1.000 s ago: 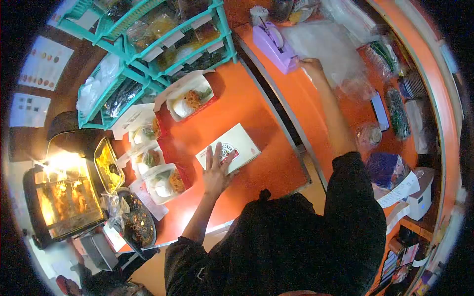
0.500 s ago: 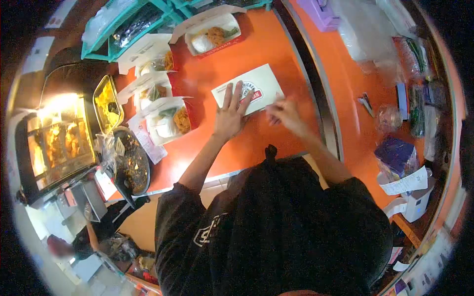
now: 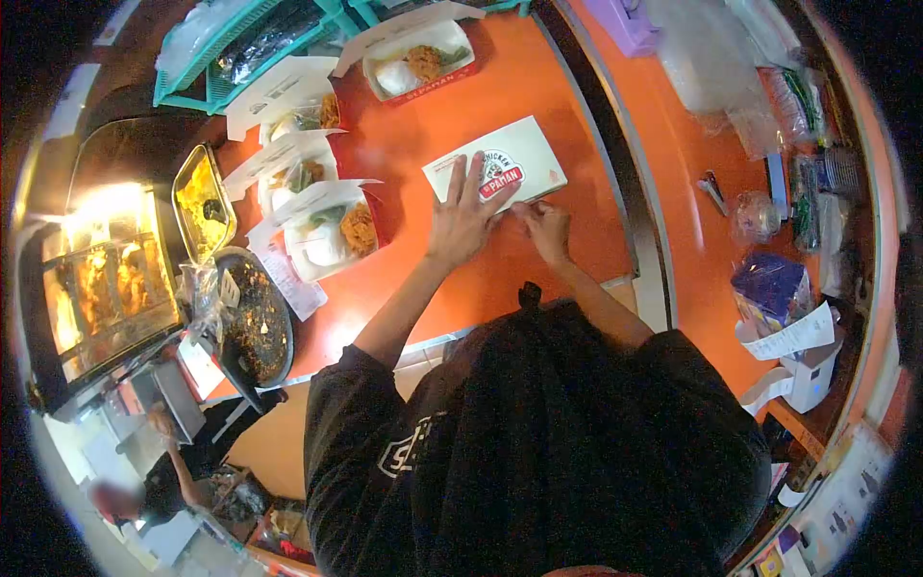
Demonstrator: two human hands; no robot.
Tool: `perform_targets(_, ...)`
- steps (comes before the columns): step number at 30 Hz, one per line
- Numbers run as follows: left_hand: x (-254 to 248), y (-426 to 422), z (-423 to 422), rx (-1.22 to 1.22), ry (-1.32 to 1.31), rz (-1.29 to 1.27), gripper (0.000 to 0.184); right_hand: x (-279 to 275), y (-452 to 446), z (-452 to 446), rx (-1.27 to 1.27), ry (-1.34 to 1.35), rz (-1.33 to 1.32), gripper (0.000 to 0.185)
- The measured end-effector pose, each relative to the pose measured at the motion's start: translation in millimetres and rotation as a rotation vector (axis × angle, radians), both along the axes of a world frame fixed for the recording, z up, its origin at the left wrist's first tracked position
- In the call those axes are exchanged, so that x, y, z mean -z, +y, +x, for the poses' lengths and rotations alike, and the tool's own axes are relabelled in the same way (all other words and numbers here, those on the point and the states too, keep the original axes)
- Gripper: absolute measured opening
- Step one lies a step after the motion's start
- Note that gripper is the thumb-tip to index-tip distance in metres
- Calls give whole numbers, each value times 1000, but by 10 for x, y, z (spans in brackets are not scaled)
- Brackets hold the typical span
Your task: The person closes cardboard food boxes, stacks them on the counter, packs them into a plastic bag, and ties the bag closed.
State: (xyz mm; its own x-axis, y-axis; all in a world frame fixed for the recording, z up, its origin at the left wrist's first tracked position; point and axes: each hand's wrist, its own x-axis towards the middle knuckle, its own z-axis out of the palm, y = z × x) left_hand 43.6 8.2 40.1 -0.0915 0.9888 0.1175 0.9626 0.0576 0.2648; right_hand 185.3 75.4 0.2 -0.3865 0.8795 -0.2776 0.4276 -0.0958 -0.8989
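Observation:
A closed white takeaway box (image 3: 541, 154) with a round chicken logo lies on the orange counter in front of me. My left hand (image 3: 460, 229) rests on the left part of its lid, fingers spread and holding nothing. At the box's near edge, my right hand (image 3: 548, 231) is closed, with thumb and fingers pinched at the edge. Left of the hands stand several open takeaway boxes holding rice, fried chicken and greens; the nearest box (image 3: 315, 273) sits beside a printed receipt (image 3: 300, 296). Another open box (image 3: 444, 88) stands farther back.
On the left are a yellow food tray (image 3: 231, 231), a dark round pan (image 3: 279, 361) and a lit display of fried chicken (image 3: 120, 279). A teal basket (image 3: 192, 101) stands at the back. Plastic packs and a receipt printer (image 3: 812, 375) line the right counter. Another person (image 3: 173, 476) is at lower left.
My right hand has moved from beside the box's right corner, where it was blurred, to the near edge. The box sits slightly farther right. My left hand stays spread on the lid.

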Motion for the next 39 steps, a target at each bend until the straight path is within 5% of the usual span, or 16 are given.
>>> perform_targets(5, -40, -40, -40, 2, 3, -53, 51, 521, 377, 297, -300, -277, 509, 34)
perform_targets(7, -116, -99, -172, -3, -312, 80, 54, 418, 950, 637, -667, -523, -50, 37)
perform_targets(8, 31, -84, -302, -84, -444, 221, 64, 514, 1223, 793, -652, -452, 535, 35)
perform_targets(9, 74, 15, -469, -95, -430, 236, 64, 209, 1479, 627, -533, -521, 334, 35)
perform_targets(10, 115, 168, -661, -383, -656, 349, 66, -195, 1747, 428, -413, -588, 126, 36)
perform_targets(12, 365, 585, -1107, -783, -990, 488, 71, -330, 2076, -243, -368, -378, 436, 39)
perform_targets(15, 198, 1199, -1554, -1269, -1056, 352, 55, 254, 2438, -1481, -497, -262, 526, 44)
perform_targets(16, 335, 1292, -1701, -1274, -1056, 377, 55, 450, 2475, -1804, -507, -180, 585, 48)
perform_targets(18, 825, 1385, -1972, -1122, -579, 155, 29, 724, 2564, -2179, -570, -243, 556, 46)
perform_targets(21, 1006, 1284, -1884, -983, -381, 260, 22, 825, 2626, -2135, -521, -414, 566, 36)
perform_targets(24, 614, 1077, -1567, -897, -468, 223, 22, 450, 2541, -1627, -630, -331, 769, 26)
perform_targets(26, 153, 952, -1301, -875, -430, 198, 21, -47, 2354, -1292, -494, -340, 468, 25)
perform_targets(28, -341, 781, -1045, -801, -385, 239, 20, -515, 2217, -861, -567, -200, 621, 28)
perform_targets(31, -853, 354, -583, -731, -412, 227, 21, -1130, 1705, -361, -533, -229, 423, 29)
perform_targets(37, -377, -315, -94, -639, -526, 96, 22, -962, 1109, 159, -647, -473, 197, 35)
perform_targets(39, -331, -410, -55, -717, -836, 320, 24, -1067, 1064, 262, -653, -200, 150, 41)
